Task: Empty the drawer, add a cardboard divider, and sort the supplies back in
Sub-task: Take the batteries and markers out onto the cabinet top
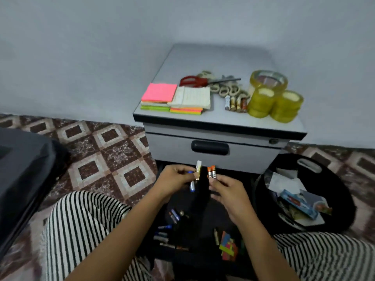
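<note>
A black drawer [183, 201] lies pulled out on the floor between my knees, with batteries [174, 215], pens [162, 233] and coloured sticky tabs [228, 245] in it. My left hand [172, 182] pinches a white-and-gold battery [198, 169] and a blue one [192, 186]. Two orange-topped batteries [211, 173] stand upright in the fingers of my right hand [227, 191]. Both hands hover above the drawer, in front of the grey cabinet [219, 124].
On the cabinet top lie sticky-note pads [159, 93], a notepad [192, 97], red scissors [194, 81], small tape rings [225, 91], a row of batteries [236, 103] and yellow tape rolls [272, 96]. A black bin [343, 191] with paper scraps stands at right. A dark case [22, 169] sits at left.
</note>
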The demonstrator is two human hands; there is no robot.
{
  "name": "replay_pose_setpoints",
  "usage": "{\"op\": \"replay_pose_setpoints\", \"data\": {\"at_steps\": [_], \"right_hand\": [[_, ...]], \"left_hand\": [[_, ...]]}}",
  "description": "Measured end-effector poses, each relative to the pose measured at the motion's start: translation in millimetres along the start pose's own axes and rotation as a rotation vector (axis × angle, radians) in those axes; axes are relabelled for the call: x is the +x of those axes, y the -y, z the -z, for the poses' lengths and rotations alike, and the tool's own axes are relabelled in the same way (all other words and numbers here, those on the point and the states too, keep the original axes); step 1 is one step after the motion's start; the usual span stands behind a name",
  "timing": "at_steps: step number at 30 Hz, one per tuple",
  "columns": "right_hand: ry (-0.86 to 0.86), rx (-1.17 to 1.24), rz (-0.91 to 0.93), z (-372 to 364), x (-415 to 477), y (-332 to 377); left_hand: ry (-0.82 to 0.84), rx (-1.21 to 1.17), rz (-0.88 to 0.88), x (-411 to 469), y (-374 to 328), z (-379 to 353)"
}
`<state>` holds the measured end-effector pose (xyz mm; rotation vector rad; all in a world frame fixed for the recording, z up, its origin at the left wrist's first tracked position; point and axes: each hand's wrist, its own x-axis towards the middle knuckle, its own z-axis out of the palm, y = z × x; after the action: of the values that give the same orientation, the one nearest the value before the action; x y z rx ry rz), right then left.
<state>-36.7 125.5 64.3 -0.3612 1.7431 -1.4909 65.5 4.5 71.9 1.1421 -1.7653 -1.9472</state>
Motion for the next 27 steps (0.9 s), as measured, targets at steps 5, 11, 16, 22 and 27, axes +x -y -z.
{"op": "replay_pose_setpoints", "data": {"at_steps": [5, 11, 16, 22, 27], "right_hand": [[-0.103, -0.094, 0.282, 24, -6, 76], [-0.302, -0.464, 0.532, 42, 5, 141], [-0.382, -0.73, 0.515, 40, 20, 156], [-0.464, -1.013, 0.536, 39, 38, 147], [-0.487, -1.038, 0.605, 35, 43, 139]], "left_hand": [[-0.022, 0.063, -0.202, -6, -83, -29], [-0.164, 0.255, -0.35, 9, -150, -52], [-0.166, 0.379, -0.307, 30, -165, -65], [-0.223, 0.496, -0.3, 42, -161, -66], [-0.244, 0.583, -0.369, 43, -159, -71]]}}
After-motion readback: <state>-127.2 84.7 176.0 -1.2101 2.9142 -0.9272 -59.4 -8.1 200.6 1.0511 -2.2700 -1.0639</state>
